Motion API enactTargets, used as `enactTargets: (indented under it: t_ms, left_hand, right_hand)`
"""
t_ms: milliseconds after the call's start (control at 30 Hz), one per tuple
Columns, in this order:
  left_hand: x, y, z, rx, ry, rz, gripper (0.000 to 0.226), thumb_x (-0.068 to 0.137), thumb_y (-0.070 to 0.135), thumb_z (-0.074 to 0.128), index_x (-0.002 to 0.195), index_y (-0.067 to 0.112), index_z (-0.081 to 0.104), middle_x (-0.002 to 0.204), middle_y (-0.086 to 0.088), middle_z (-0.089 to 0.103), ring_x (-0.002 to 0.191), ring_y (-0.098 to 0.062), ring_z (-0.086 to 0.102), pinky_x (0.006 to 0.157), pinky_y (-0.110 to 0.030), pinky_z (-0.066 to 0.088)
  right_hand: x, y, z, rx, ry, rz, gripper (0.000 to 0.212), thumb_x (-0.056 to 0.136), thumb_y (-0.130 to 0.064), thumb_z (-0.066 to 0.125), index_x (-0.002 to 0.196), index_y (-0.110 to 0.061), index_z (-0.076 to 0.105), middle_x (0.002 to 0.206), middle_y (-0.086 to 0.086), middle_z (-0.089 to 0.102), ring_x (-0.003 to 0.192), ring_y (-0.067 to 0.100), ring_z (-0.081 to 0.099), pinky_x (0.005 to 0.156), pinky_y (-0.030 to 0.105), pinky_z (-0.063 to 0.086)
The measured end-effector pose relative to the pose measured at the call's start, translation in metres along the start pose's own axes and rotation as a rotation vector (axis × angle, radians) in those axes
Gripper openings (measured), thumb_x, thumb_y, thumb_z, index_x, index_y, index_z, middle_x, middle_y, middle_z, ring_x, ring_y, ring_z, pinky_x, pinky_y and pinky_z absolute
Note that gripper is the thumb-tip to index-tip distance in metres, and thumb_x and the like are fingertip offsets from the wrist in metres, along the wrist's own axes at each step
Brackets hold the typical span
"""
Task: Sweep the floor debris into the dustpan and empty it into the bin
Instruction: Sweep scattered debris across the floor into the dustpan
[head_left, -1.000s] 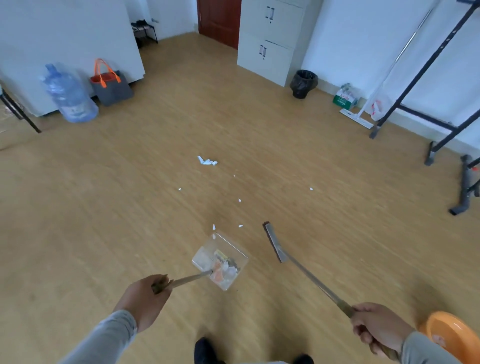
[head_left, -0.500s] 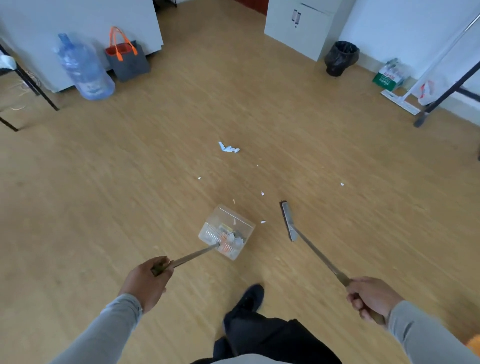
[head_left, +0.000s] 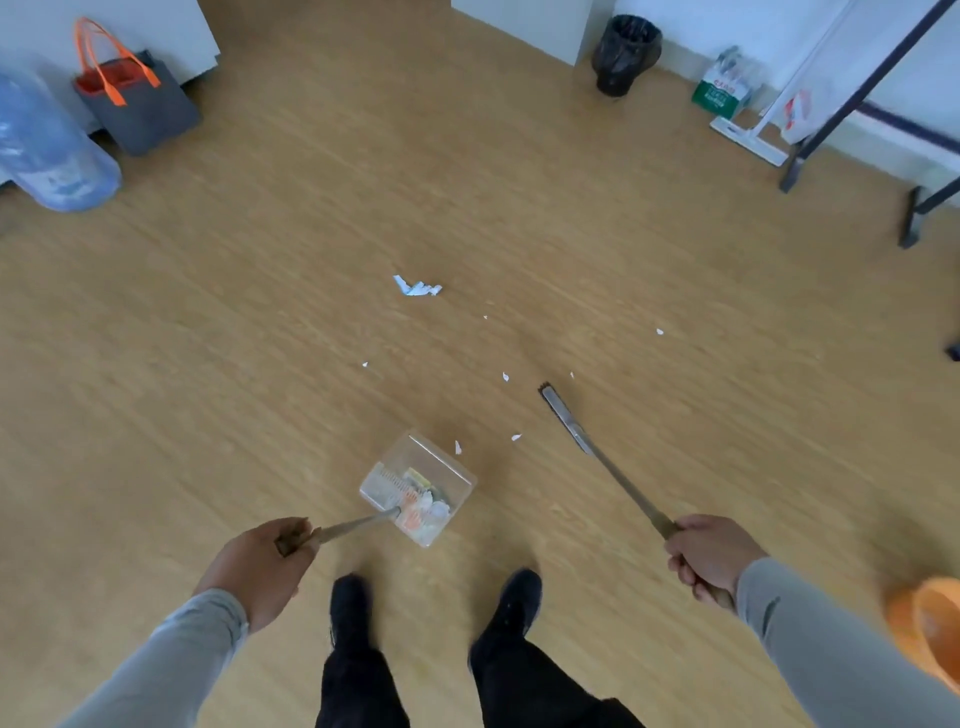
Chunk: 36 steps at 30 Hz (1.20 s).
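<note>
My left hand (head_left: 262, 561) grips the long handle of a clear plastic dustpan (head_left: 418, 486), which sits on the wood floor just ahead of my feet and holds white and orange scraps. My right hand (head_left: 711, 553) grips the handle of a slim broom (head_left: 566, 421); its head rests on the floor to the right of the dustpan. White paper debris lies ahead: a crumpled piece (head_left: 416, 287) farther off and several small bits (head_left: 506, 377) between the broom and the pan. A black bin (head_left: 626, 52) stands by the far wall.
A blue water jug (head_left: 52, 156) and a grey bag with orange handles (head_left: 132, 98) stand at the far left. A flat mop (head_left: 750, 140), a green box (head_left: 719, 96) and dark metal frame legs (head_left: 852, 109) line the right wall. An orange basin (head_left: 930, 639) sits by my right arm.
I have stepped forward; both feet now show below the dustpan. The view has tilted down and the debris and bin look closer. Both hands keep their hold on the handles.
</note>
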<state>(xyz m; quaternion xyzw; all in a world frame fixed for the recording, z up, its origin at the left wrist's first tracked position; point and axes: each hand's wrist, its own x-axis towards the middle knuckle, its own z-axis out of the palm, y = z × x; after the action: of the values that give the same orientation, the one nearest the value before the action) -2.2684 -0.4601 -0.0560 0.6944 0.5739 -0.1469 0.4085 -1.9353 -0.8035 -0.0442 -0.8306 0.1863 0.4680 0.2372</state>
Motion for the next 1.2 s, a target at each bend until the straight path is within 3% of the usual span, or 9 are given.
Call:
enactTargets:
  t_ms: [167, 267, 433, 500, 667, 800, 967, 1067, 1200]
  left_hand:
    - [0.056, 0.008, -0.024, 0.129, -0.101, 0.061, 0.023, 0.092, 0.038, 0.063, 0.114, 0.033, 0.065, 0.08, 0.006, 0.074, 0.056, -0.01, 0.072, 0.058, -0.025, 0.05]
    - [0.087, 0.015, -0.028, 0.181, -0.129, 0.097, 0.016, 0.093, 0.037, 0.063, 0.109, 0.036, 0.064, 0.078, 0.005, 0.073, 0.055, -0.009, 0.071, 0.057, -0.025, 0.048]
    - [0.132, 0.031, -0.015, 0.272, -0.162, 0.132, 0.008, 0.094, 0.037, 0.061, 0.101, 0.039, 0.06, 0.076, 0.004, 0.072, 0.056, -0.009, 0.071, 0.058, -0.024, 0.049]
    - [0.147, 0.034, -0.01, 0.308, -0.133, 0.145, 0.005, 0.092, 0.041, 0.061, 0.094, 0.043, 0.058, 0.074, 0.005, 0.072, 0.059, -0.011, 0.071, 0.061, -0.027, 0.054]
    - [0.151, 0.046, -0.006, 0.369, -0.116, 0.181, 0.011, 0.094, 0.044, 0.055, 0.09, 0.035, 0.061, 0.073, 0.006, 0.07, 0.065, -0.015, 0.068, 0.066, -0.032, 0.057]
    - [0.153, 0.053, -0.009, 0.374, -0.12, 0.19, 0.017, 0.094, 0.042, 0.051, 0.094, 0.031, 0.063, 0.078, 0.008, 0.068, 0.07, -0.015, 0.066, 0.069, -0.031, 0.057]
    - [0.163, 0.057, -0.016, 0.395, -0.14, 0.202, 0.019, 0.091, 0.038, 0.049, 0.098, 0.03, 0.065, 0.085, 0.008, 0.067, 0.074, -0.015, 0.065, 0.071, -0.03, 0.057]
    - [0.163, 0.057, -0.016, 0.376, -0.147, 0.208, 0.018, 0.09, 0.037, 0.048, 0.094, 0.029, 0.064, 0.083, 0.008, 0.066, 0.073, -0.015, 0.065, 0.07, -0.03, 0.057]
    - [0.163, 0.055, -0.019, 0.363, -0.161, 0.228, 0.018, 0.09, 0.037, 0.047, 0.095, 0.03, 0.063, 0.088, 0.008, 0.065, 0.077, -0.016, 0.064, 0.075, -0.032, 0.057]
  right_hand:
    - [0.046, -0.051, 0.025, 0.0, 0.162, 0.012, 0.015, 0.095, -0.003, 0.048, 0.102, -0.004, 0.061, 0.072, 0.016, 0.057, 0.052, 0.022, 0.044, 0.047, 0.029, 0.035]
    - [0.109, -0.092, 0.032, -0.068, 0.217, 0.017, 0.02, 0.095, -0.004, 0.047, 0.085, 0.006, 0.062, 0.068, 0.016, 0.056, 0.054, 0.025, 0.047, 0.056, 0.033, 0.037]
    - [0.162, -0.139, 0.056, -0.123, 0.252, -0.012, 0.014, 0.099, -0.002, 0.047, 0.103, 0.005, 0.058, 0.073, 0.012, 0.05, 0.057, 0.023, 0.045, 0.047, 0.031, 0.036]
    - [0.154, -0.132, 0.077, -0.235, 0.167, -0.042, 0.01, 0.1, 0.001, 0.045, 0.106, 0.004, 0.053, 0.072, 0.009, 0.047, 0.056, 0.021, 0.042, 0.05, 0.029, 0.036]
    - [0.122, -0.076, 0.112, -0.372, 0.073, -0.027, 0.038, 0.095, -0.006, 0.046, 0.131, -0.003, 0.059, 0.071, 0.007, 0.05, 0.055, 0.02, 0.044, 0.052, 0.03, 0.043]
    - [0.058, -0.036, 0.139, -0.262, -0.17, 0.114, 0.05, 0.098, -0.006, 0.038, 0.144, -0.024, 0.044, 0.068, 0.005, 0.041, 0.052, 0.018, 0.029, 0.047, 0.028, 0.026]
    - [0.004, -0.04, 0.17, -0.208, -0.231, 0.11, 0.065, 0.097, -0.002, 0.044, 0.157, -0.022, 0.028, 0.071, 0.008, 0.045, 0.045, 0.017, 0.034, 0.044, 0.027, 0.026]
    - [-0.023, -0.051, 0.179, -0.301, -0.292, 0.048, 0.063, 0.098, -0.004, 0.047, 0.156, -0.024, 0.032, 0.071, 0.006, 0.049, 0.044, 0.015, 0.039, 0.043, 0.026, 0.033]
    - [-0.052, -0.067, 0.119, -0.217, -0.319, 0.066, 0.05, 0.097, -0.003, 0.057, 0.144, -0.02, 0.052, 0.067, 0.01, 0.057, 0.046, 0.016, 0.039, 0.041, 0.026, 0.029]
